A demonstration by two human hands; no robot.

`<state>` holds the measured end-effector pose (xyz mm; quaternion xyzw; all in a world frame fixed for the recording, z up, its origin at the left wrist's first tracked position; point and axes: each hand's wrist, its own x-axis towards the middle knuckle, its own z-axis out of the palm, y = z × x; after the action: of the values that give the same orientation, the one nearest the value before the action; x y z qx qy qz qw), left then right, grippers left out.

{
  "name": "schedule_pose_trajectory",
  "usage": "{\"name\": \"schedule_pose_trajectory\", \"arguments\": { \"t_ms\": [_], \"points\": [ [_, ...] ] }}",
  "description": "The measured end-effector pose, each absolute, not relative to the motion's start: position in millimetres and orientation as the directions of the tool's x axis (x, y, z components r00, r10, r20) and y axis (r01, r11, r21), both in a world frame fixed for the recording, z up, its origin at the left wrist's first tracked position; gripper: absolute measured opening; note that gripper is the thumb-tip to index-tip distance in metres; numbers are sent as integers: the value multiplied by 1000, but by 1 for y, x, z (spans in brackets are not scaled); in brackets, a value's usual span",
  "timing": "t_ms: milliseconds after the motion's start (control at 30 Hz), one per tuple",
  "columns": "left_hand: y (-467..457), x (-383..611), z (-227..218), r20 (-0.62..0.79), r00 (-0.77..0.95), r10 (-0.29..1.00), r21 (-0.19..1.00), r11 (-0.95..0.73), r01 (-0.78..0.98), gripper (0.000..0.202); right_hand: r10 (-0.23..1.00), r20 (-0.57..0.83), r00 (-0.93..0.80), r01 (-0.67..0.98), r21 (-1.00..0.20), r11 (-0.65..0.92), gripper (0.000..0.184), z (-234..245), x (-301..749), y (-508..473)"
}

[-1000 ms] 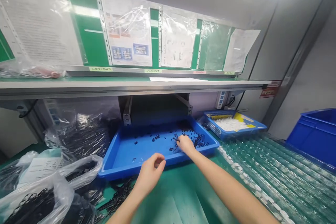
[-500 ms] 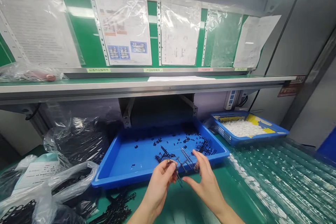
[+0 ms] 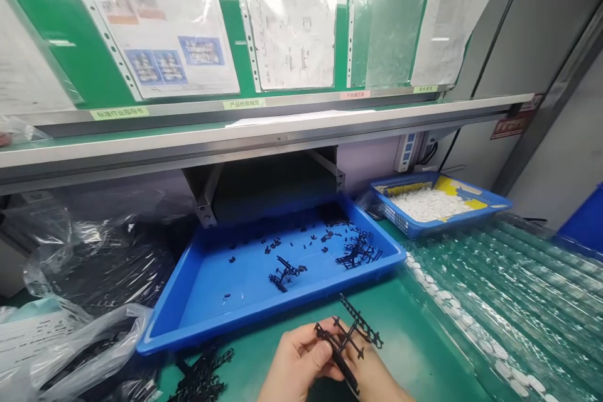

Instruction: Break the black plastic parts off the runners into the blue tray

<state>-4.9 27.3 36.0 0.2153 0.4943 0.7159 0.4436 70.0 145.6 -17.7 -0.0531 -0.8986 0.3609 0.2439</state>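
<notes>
My left hand [image 3: 299, 365] and my right hand [image 3: 372, 377] sit at the bottom of the view, over the green mat, both gripping a branched black plastic moulding [image 3: 346, 340]. My left thumb presses on its lower part, and my right fingers are partly hidden behind it. Just beyond my hands lies a blue plastic tray [image 3: 235, 292]. Inside it are a tangled cluster of black moulded pieces [image 3: 357, 252], a smaller branched piece [image 3: 284, 274] and several loose black bits [image 3: 273, 245].
A heap of black mouldings [image 3: 202, 378] lies on the mat by the tray's front corner. Plastic bags [image 3: 80, 342] lie to the left. A blue mesh basket of white parts [image 3: 438, 204] stands back right, beside bubble wrap [image 3: 499, 289]. A shelf with posted documents [image 3: 292, 19] runs above.
Both hands have moved from over the tray to the mat in front of it, carrying the black moulding. The moulding has left the tray, and the view has tilted.
</notes>
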Motion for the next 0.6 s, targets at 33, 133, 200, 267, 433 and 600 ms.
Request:
{"name": "schedule_pose_trajectory", "arguments": {
  "t_ms": [33, 133, 200, 267, 433, 600],
  "points": [
    [25, -5, 39, -146, -520, 841, 902, -103, -420, 36, 290, 365, -885, -63, -709, 702, 25, -17, 70, 144],
    [20, -13, 47, -243, -509, 826, 899, -5, -438, 23, 309, 264, -914, -35, -809, 586, 34, -12, 69, 144],
    [15, -22, 51, -312, -521, 795, 883, 41, -467, 20, 257, 238, -937, -50, -817, 575, 34, -6, 71, 146],
    [12, -31, 55, -342, -541, 768, 885, 69, -461, 23, 170, 214, -962, -77, -810, 581, 26, 1, 76, 147],
    [5, -34, 49, -356, -417, 836, 919, 235, -316, 35, -102, 74, -992, -122, -770, 626, 15, 22, 86, 144],
    [5, -26, 35, -380, -234, 895, 901, 301, -313, 44, -198, 50, -979, -153, -818, 554, 16, 31, 85, 143]
  ]
}}
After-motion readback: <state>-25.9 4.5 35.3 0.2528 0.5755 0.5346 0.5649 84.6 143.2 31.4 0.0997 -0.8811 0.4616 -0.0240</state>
